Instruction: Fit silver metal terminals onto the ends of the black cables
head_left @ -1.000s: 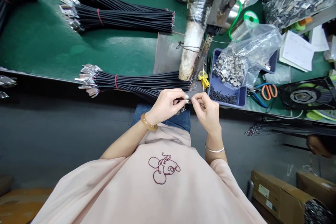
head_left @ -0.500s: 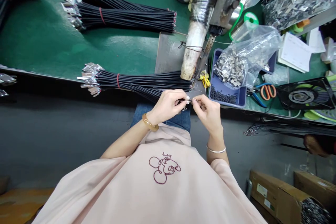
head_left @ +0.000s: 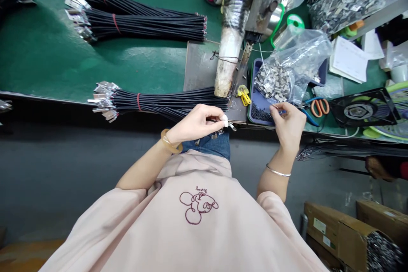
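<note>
My left hand [head_left: 204,123] is closed in a pinch at the table's front edge, with white wrapping at its fingertips. A small shiny metal connector [head_left: 233,127] sticks out to the right of those fingertips. My right hand [head_left: 288,125] is at the front right of the blue tray [head_left: 251,89], thumb and forefinger brought together; whatever is between them is too small to make out. Small black pieces [head_left: 259,113] lie in the tray beside these fingers, and metal shells [head_left: 274,83] in a clear bag lie behind. A tied bundle of black cables [head_left: 162,101] rests behind my left hand.
A stained white-ended duct [head_left: 225,76] and a metal arm come down over a grey plate [head_left: 199,63]. Near it lies a yellow clip-like tool [head_left: 244,94]. Orange-handled pliers [head_left: 319,107] and a black fan [head_left: 363,109] stand right. More cable bundles [head_left: 146,25] lie at back left.
My right hand has left my left fingertips and moved right to the blue tray. The metal connector now shows at my left fingertips. The view has shifted slightly.
</note>
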Available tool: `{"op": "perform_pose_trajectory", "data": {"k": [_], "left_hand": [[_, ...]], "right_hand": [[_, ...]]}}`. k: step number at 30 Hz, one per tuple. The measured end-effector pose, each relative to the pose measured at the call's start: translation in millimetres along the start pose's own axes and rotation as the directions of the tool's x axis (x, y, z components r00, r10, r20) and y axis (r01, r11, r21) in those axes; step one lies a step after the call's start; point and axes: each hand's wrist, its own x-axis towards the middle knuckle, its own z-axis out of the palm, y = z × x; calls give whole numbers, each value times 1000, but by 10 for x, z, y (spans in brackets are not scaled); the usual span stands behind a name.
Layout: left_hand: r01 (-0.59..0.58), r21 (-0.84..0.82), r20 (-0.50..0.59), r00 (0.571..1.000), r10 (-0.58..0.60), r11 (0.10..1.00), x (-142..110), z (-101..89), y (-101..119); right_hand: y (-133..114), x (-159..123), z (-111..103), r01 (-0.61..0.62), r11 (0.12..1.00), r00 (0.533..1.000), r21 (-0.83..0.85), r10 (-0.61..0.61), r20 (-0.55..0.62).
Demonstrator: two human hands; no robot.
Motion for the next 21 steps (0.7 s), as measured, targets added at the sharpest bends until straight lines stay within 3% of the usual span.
{"op": "perform_pose_trajectory", "data": {"k": [3, 5, 8, 10, 14, 17, 21], "left_hand": [[-116, 217, 69, 992, 103, 969, 27, -35, 62], [-202, 378, 84, 979, 184, 904, 17, 7, 72], [-254, 609, 57, 959, 278, 751, -20, 157, 5], [-194, 683, -42, 952, 303, 704, -36, 272, -79], [-54, 533, -321, 911, 261, 844, -21, 409, -215], [-5, 369, -400, 902, 164, 929, -6, 419, -243], [34, 268, -400, 913, 79, 963, -13, 402, -246]], "right_hand": [[168, 164, 22, 20, 1000, 994, -23, -18, 108], [216, 222, 50, 34, 999, 988, -18, -31, 150], [210, 219, 71, 48, 999, 990, -3, -47, 133], [147, 145, 100, 42, 999, 997, 17, -43, 66], [-152, -164, 261, 7, 989, 997, 150, 5, -83], [-443, -412, 427, -91, 856, 996, 508, 71, 60], [-656, -556, 590, -155, 803, 979, 576, 44, 201]]}}
